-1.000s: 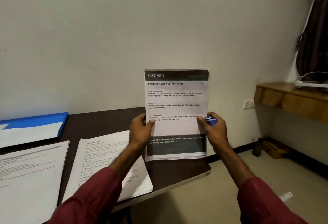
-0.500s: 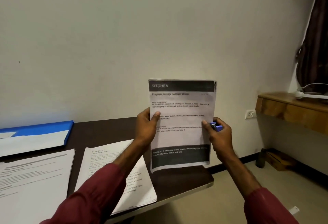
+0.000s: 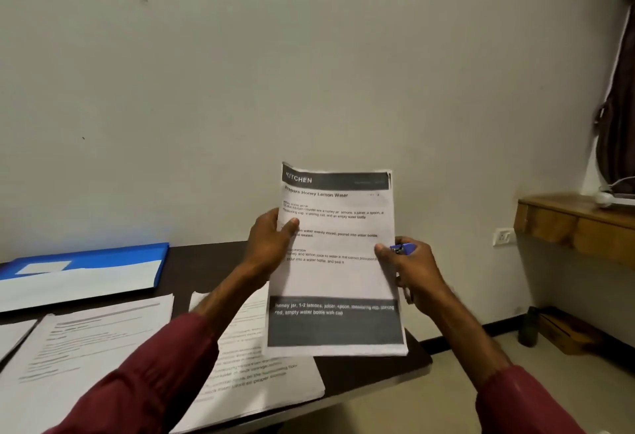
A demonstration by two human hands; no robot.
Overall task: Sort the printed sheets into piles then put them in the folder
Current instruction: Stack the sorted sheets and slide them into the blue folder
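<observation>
White sheet (image 3: 335, 279) upright — long axis vertical, header up.

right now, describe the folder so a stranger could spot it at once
Start at the dark table against the pale wall. The folder lies at its far left, by the wall. It is bright blue, unlike the white printed piles in front of it.

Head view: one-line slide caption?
Left hand and right hand hold KITCHEN sheet upright over table with paper piles and blue folder.
</observation>
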